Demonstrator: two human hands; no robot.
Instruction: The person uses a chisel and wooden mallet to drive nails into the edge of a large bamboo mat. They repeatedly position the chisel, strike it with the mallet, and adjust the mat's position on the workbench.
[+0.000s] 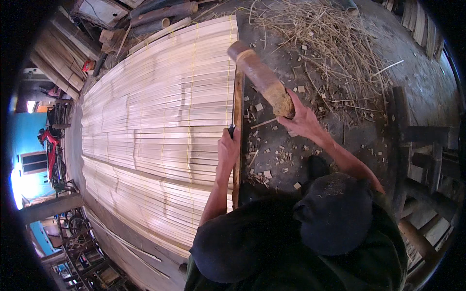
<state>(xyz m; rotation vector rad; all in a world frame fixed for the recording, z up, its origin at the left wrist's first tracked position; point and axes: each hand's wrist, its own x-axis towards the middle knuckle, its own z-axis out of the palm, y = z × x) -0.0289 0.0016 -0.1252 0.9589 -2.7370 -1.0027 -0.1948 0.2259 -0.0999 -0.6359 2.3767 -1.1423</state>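
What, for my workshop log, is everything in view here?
Slatted mat: one, pale, left
Wooden strip: one, brown, mat's right edge
Club: one, brown, in right hand
Tool: one, black, in left hand
Thin shavings: uncountable, tan, upper right
Small offcuts: many, pale, right of mat
Leaning slats: many, brown, upper left
Poles: several, brown, top left
Wooden beams: several, dark, right edge
Motorbike: one, red, far left
Wall: one, blue, far left
Clutter: uncountable, mixed, lower left
Knees: two, dark-clothed, bottom
Left hand: one, bare, by strip
Right hand: one, bare, gripping club

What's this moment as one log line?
left hand: grips slim black tool at edge of pale slatted mat; right hand: holds brown cylindrical wooden club
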